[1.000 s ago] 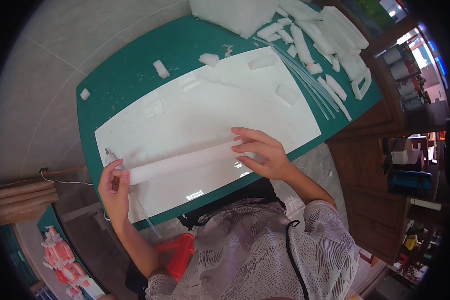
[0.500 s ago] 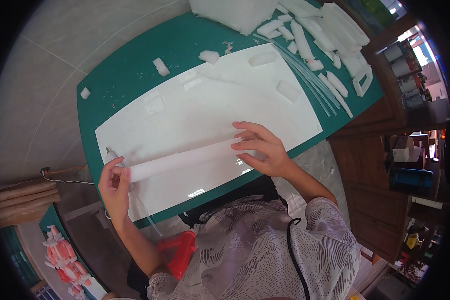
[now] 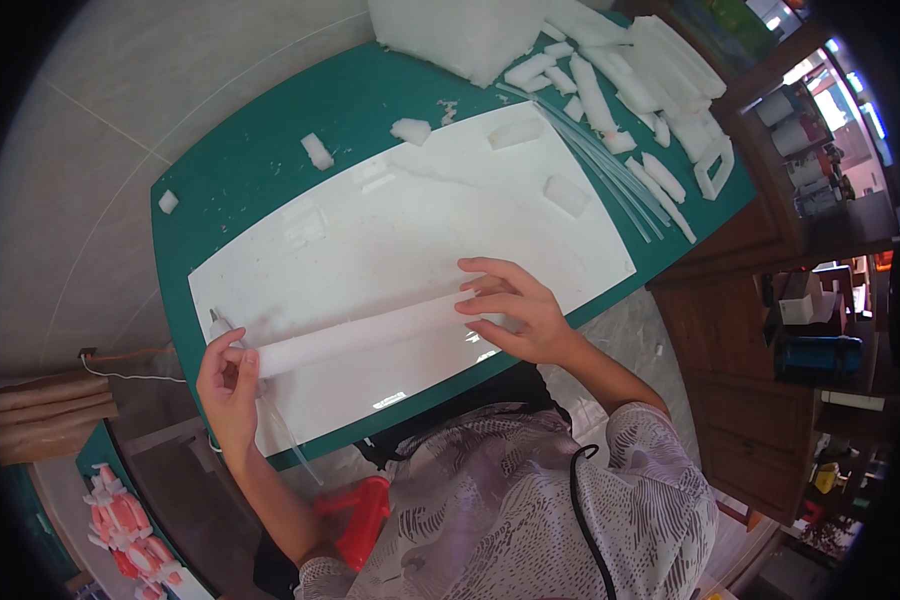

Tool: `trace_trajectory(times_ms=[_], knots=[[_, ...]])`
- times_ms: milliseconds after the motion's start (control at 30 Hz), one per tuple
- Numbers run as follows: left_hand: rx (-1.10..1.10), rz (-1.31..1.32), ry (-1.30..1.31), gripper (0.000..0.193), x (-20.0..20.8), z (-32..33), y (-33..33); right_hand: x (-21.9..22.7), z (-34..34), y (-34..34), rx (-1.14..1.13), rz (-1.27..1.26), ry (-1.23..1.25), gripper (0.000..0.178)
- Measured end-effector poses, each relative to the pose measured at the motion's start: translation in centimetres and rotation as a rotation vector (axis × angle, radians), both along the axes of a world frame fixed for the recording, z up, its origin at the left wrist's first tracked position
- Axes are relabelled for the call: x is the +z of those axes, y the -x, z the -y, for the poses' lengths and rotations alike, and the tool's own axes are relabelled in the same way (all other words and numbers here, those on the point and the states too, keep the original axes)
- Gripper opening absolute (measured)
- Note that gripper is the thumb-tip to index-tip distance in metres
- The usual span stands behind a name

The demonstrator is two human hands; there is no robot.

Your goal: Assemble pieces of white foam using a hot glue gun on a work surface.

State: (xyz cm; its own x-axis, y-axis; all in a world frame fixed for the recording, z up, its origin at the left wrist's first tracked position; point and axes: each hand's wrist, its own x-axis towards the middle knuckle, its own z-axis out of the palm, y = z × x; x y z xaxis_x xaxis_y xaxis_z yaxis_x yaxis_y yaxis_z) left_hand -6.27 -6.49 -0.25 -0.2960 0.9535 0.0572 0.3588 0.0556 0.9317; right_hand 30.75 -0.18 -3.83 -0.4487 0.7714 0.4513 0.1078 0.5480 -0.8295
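A long white foam strip point(image 3: 360, 340) with rounded sides lies slantwise above the white board point(image 3: 390, 240), its right end farther from me. My left hand point(image 3: 228, 400) pinches its left end between thumb and fingers. At the other end my right hand point(image 3: 525, 315) grips loosely, thumb on the near side and fingers spread over the far side. Beside my left hand lies a glue gun point(image 3: 222, 326), its metal tip pointing away; my fingers partly cover it. A clear glue stick point(image 3: 288, 440) trails past the board's near edge.
Foam offcuts point(image 3: 410, 131) lie scattered on the green table point(image 3: 240, 160). A large foam block point(image 3: 460, 40) stands at the far edge. Several clear glue sticks point(image 3: 615, 170) and a heap of foam pieces point(image 3: 660, 70) occupy the right. A red plastic stool point(image 3: 360, 520) is below.
The view has shifted slightly, so the table's far side sits a little more to the left and lower. Both hands keep their hold on the foam strip, nearly unmoved.
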Motion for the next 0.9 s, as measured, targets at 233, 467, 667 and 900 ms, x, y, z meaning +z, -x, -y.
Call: trace_trajectory(times_ms=[233,467,667,900], knots=[[0.024,-0.007,0.020,0.026,0.26,0.24,-0.09,-0.24,-0.17,0.18,0.018,-0.020,0.009,0.035],[-0.038,-0.001,-0.019,0.026,0.23,-0.40,-0.40,-0.36,-0.11,-0.08,-0.009,-0.008,0.027,0.033],[-0.020,-0.016,0.007,0.025,0.21,-0.10,-0.27,-0.41,-0.10,0.13,-0.007,-0.017,0.036,0.032],[-0.019,-0.014,0.052,0.026,0.39,-0.04,-0.11,-0.43,-0.16,0.14,-0.029,0.006,0.000,0.032]])
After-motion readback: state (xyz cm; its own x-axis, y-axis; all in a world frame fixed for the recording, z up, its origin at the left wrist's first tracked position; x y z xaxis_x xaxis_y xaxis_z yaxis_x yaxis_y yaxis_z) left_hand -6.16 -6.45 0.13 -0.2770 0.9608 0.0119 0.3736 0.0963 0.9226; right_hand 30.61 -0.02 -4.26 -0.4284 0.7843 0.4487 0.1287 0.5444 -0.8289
